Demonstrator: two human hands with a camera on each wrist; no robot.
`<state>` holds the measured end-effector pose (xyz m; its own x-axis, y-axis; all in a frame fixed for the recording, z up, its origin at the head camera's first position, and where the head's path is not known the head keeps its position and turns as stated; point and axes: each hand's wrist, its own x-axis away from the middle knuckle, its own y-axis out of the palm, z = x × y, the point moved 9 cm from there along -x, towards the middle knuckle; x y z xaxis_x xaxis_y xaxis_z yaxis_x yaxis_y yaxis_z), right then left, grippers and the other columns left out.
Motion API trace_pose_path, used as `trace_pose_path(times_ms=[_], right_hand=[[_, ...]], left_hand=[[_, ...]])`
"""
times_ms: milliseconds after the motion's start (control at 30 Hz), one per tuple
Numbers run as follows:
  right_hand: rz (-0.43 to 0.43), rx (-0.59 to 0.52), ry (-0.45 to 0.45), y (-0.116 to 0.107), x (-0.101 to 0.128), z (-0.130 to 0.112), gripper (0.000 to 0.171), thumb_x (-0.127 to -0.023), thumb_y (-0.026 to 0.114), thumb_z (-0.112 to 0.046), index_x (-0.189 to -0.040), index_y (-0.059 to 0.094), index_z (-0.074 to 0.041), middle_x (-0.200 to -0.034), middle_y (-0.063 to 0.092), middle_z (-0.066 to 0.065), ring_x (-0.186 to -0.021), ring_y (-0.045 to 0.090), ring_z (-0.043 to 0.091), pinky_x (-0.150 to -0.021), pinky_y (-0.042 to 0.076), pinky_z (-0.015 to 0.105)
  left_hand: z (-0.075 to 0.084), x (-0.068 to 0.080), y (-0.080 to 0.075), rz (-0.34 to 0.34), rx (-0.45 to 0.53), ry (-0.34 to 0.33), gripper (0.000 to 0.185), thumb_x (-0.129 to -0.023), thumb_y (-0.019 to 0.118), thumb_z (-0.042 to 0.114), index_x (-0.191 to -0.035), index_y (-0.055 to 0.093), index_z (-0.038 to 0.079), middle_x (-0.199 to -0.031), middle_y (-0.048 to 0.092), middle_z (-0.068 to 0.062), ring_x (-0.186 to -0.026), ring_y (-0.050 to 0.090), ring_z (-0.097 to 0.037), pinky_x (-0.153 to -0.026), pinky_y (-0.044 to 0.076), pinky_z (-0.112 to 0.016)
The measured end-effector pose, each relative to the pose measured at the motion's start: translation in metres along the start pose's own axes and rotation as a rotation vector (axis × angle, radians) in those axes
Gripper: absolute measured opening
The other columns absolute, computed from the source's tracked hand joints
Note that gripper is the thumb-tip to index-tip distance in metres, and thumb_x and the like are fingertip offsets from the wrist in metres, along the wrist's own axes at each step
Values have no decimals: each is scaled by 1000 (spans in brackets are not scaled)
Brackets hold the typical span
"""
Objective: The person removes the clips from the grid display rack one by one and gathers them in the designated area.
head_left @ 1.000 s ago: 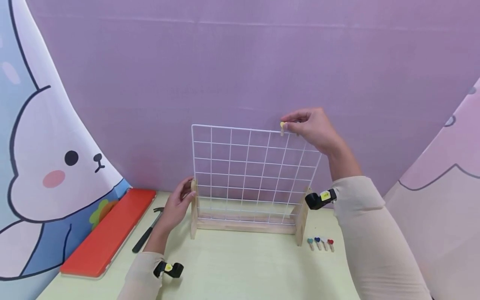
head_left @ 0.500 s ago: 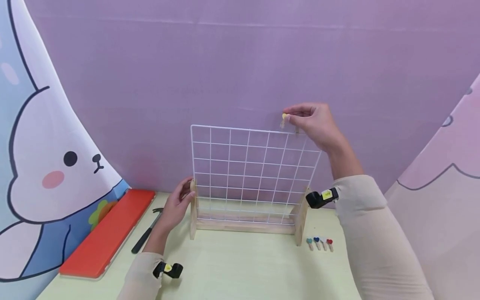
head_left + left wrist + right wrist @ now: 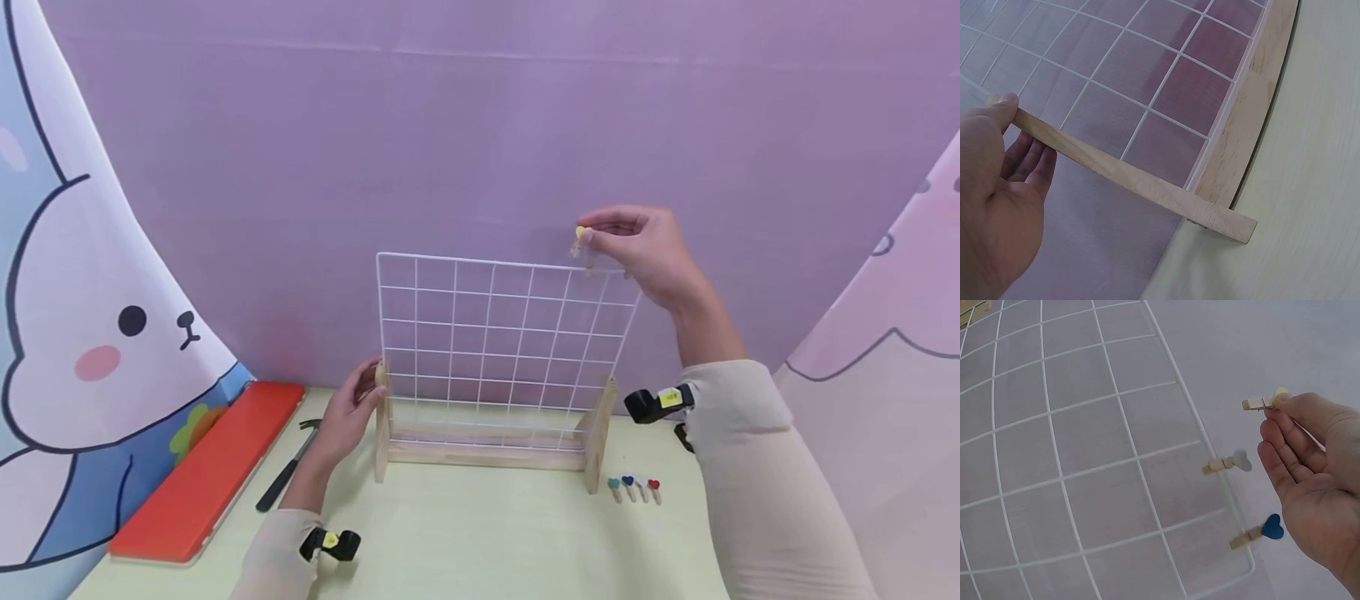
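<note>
A white wire grid panel stands upright in a wooden base. My left hand holds the top of the base's left wooden upright, thumb on one side and fingers on the other. Above the panel's top wire, my right hand pinches a small wooden clothespin with a yellow heart between thumb and fingertips, apart from the wire. Beneath that hand, a clothespin with a white heart and one with a blue heart are clipped on the top wire near the right corner.
Several heart clothespins lie in a row on the pale table, right of the base. A black-handled claw hammer lies left of my left hand, beside a long red case. A purple cloth backdrop hangs behind.
My right hand has lifted the yellow-heart clothespin off the top wire and moved it slightly to the right. The left hand keeps its hold on the upright.
</note>
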<state>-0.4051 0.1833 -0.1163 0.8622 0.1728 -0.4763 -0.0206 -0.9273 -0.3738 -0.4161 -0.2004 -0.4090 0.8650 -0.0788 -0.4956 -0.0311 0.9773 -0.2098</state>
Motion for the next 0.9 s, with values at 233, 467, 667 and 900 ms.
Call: trace_pose_path(times_ms=[233, 467, 667, 900], right_hand=[[11, 57, -6, -15, 7, 2, 26, -94, 77, -24, -117, 78, -11, -101, 78, -13, -98, 67, 6, -67, 53, 20], [21, 70, 2, -28, 14, 4, 28, -94, 78, -24, -119, 77, -11, -104, 78, -12, -103, 67, 8, -86, 54, 16], [38, -16, -21, -37, 21, 8, 24, -93, 78, -14, -115, 78, -5, -97, 80, -9, -89, 70, 8, -84, 56, 17], [53, -125, -34, -41, 25, 11, 27, -91, 79, -9, -116, 76, 2, -94, 80, -6, -90, 71, 8, -88, 55, 15]], left_hand=[[2, 0, -2, -4, -1, 11, 51, -107, 57, 15, -155, 41, 10, -148, 51, -24, -124, 52, 5, -103, 45, -5], [4, 1, 0, -8, 1, 25, 51, -107, 57, 14, -155, 41, 10, -148, 51, -26, -124, 52, 6, -103, 45, -5], [4, -1, 2, -22, 8, 27, 53, -107, 57, 15, -157, 40, 12, -149, 51, -25, -124, 52, 6, -103, 46, -5], [3, -4, 0, -19, -1, 21, 52, -107, 57, 15, -156, 41, 12, -147, 52, -22, -124, 53, 4, -103, 46, -5]])
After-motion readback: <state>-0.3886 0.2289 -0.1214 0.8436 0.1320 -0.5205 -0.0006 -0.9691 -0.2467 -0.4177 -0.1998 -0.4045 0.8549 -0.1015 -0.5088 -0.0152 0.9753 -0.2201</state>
